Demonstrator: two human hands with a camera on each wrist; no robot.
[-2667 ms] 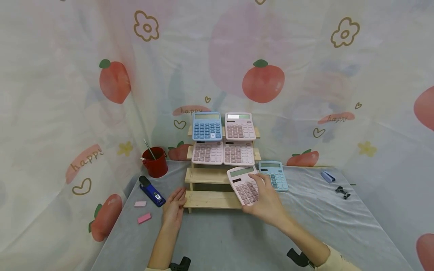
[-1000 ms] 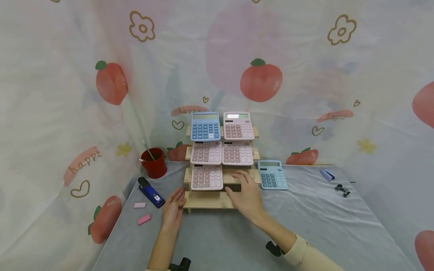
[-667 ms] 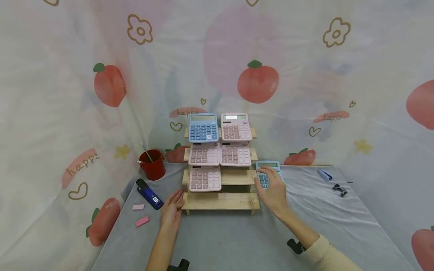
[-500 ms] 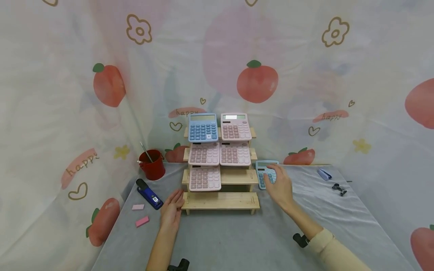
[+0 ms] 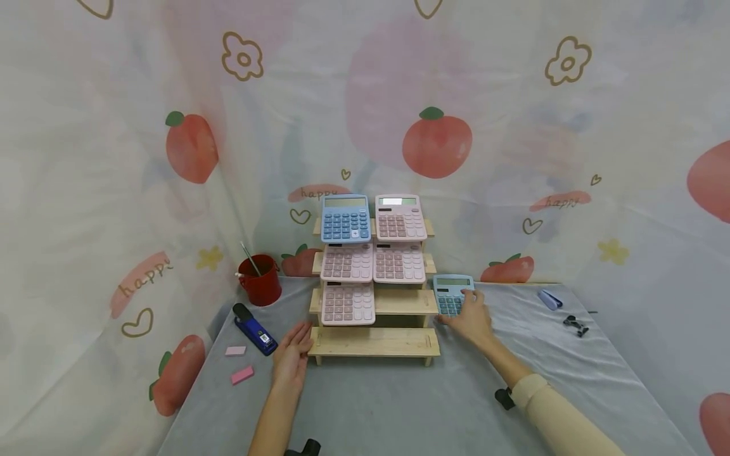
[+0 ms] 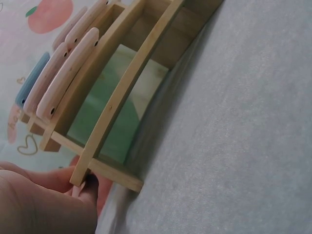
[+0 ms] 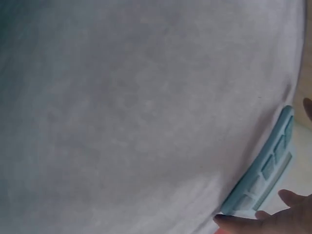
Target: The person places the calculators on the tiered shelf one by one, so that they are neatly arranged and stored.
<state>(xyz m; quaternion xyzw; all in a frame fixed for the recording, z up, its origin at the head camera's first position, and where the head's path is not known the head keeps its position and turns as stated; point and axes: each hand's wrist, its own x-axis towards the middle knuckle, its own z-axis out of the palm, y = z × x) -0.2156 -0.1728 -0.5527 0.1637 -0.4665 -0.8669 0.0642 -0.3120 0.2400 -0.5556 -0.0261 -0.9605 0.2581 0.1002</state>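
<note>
A stepped wooden shelf rack (image 5: 374, 342) stands in the head view. My left hand (image 5: 292, 356) holds the left end of its lowest plank, thumb and fingers on either side in the left wrist view. A light-blue calculator (image 5: 450, 292) lies right of the rack. Over its lower right part my right hand (image 5: 472, 320) spreads thumb and fingers; in the right wrist view the fingers (image 7: 239, 223) reach one edge and the thumb stands slightly apart. On the rack sit a blue calculator (image 5: 345, 221) and several pink ones, one (image 5: 348, 305) alone on the third tier.
At the left are a red bucket (image 5: 263, 288) holding a thin stick, a dark-blue stapler (image 5: 255, 330) and two pink erasers (image 5: 242, 375). A small blue stapler (image 5: 550, 299) and black clips (image 5: 576, 325) lie at the right. A printed curtain (image 5: 365, 95) hangs behind.
My right hand has put a pink calculator on the third tier's left side, let it go, and moved right and down to the light-blue calculator. My left hand has stayed at the rack.
</note>
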